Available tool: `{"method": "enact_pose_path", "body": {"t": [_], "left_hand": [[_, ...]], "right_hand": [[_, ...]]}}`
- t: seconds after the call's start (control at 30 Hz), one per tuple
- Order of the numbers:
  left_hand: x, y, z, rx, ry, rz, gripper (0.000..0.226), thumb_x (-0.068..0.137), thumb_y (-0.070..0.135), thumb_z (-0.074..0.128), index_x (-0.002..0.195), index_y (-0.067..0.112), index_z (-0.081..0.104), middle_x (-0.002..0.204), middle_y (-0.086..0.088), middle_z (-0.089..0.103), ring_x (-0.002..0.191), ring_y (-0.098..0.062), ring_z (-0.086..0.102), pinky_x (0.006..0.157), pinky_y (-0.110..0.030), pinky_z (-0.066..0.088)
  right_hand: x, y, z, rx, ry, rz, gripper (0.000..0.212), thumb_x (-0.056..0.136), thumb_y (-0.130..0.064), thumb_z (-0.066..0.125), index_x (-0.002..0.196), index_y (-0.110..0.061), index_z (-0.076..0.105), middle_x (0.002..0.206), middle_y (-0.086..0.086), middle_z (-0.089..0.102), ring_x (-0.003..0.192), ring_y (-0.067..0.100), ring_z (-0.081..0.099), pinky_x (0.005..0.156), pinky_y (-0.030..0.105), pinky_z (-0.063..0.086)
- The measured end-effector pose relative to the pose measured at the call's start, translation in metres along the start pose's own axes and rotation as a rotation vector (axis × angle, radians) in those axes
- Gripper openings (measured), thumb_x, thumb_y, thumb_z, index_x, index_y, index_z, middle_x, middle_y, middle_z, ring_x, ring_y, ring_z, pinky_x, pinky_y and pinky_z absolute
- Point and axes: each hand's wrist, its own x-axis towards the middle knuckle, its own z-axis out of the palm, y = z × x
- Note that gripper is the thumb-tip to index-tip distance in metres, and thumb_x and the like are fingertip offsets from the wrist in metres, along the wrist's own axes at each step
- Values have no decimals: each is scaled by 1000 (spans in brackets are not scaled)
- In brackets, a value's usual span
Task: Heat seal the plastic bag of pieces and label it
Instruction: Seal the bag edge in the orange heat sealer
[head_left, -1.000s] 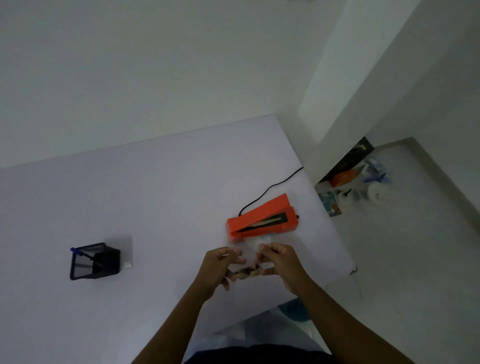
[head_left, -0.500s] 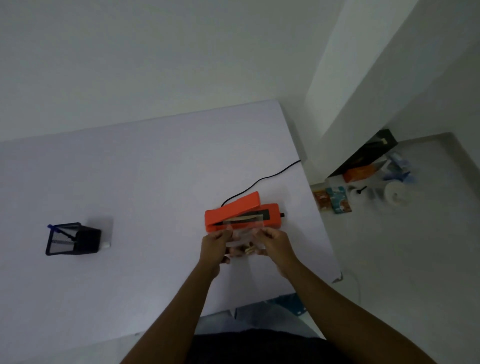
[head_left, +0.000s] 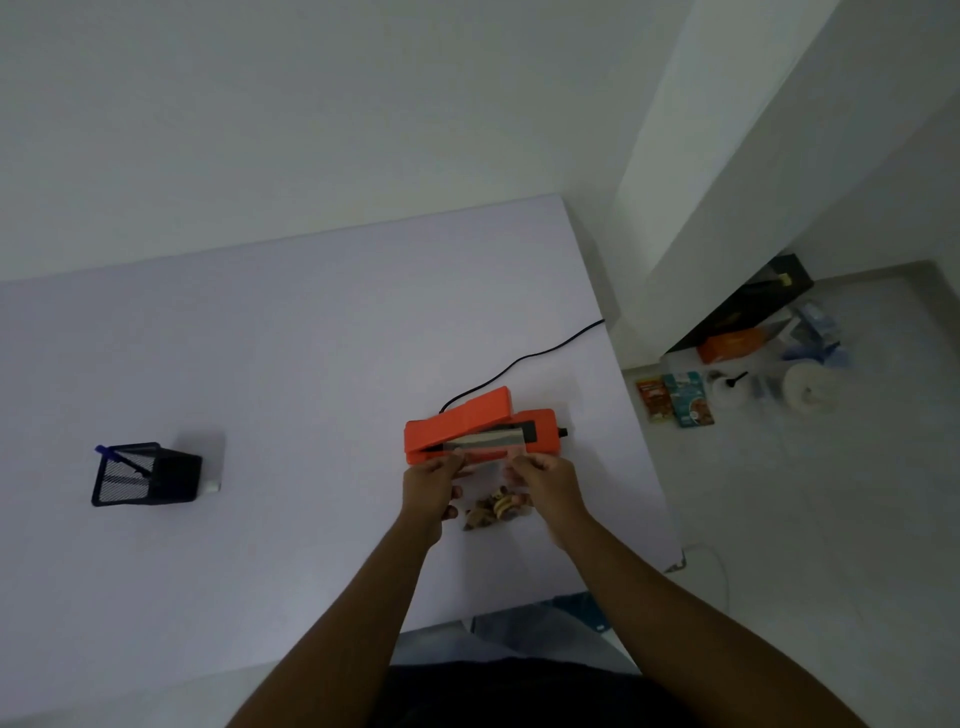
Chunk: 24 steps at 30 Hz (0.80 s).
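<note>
An orange heat sealer (head_left: 470, 421) lies on the white table (head_left: 291, 338) with its lid raised and its dark sealing strip showing. A clear plastic bag (head_left: 491, 470) holds brownish pieces (head_left: 493, 510) bunched at its near end. The bag's open end lies across the sealer's strip. My left hand (head_left: 431, 486) pinches the bag's left top corner and my right hand (head_left: 545, 480) pinches its right top corner, both right at the sealer's front edge.
A black mesh pen holder (head_left: 143, 474) with a blue pen stands at the table's left. The sealer's black cord (head_left: 524, 358) runs off the table's right edge. Boxes, packets and a roll (head_left: 805, 392) lie on the floor at right.
Both hands have carried the bag forward from in front of the sealer until its open end rests on the sealing strip. The pieces have slid to the bag's near end.
</note>
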Motion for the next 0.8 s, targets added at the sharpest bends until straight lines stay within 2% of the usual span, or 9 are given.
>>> {"method": "enact_pose_path", "body": {"t": [0.1, 0.17, 0.43, 0.67, 0.8], "left_hand": [[2, -3, 1, 6, 5, 11, 25, 90, 37, 66, 96, 12, 67, 90, -10, 72, 68, -22, 56, 51, -28, 44], [2, -4, 1, 14, 1, 11, 24, 91, 36, 65, 96, 13, 67, 91, -9, 72, 69, -22, 57, 52, -28, 45], [8, -8, 0, -3, 34, 46, 26, 90, 34, 68, 91, 8, 69, 82, -7, 71, 60, -20, 55, 47, -27, 42], [10, -6, 2, 4, 77, 51, 22, 90, 31, 70, 84, 9, 69, 72, -6, 67, 59, -21, 55, 47, -27, 42], [11, -6, 4, 9, 96, 50, 17, 89, 27, 70, 83, 11, 68, 70, -6, 68, 57, -20, 54, 46, -27, 41]], "right_hand": [[3, 0, 1, 14, 24, 8, 18, 92, -24, 70, 87, -8, 76, 85, 13, 78, 75, 22, 74, 66, 34, 62], [4, 1, 2, 19, 40, 10, 17, 91, -24, 71, 84, -10, 76, 84, 14, 77, 74, 23, 74, 66, 35, 61], [7, 6, 5, 74, 57, 34, 19, 88, -28, 75, 85, -9, 75, 82, 11, 78, 75, 23, 75, 71, 39, 61], [13, 11, 5, 80, 63, 81, 21, 88, -26, 74, 83, -6, 75, 81, 11, 78, 80, 31, 74, 79, 47, 60], [13, 10, 5, 78, 79, 72, 24, 89, -30, 73, 86, -6, 75, 81, 11, 78, 78, 27, 75, 72, 40, 60]]}}
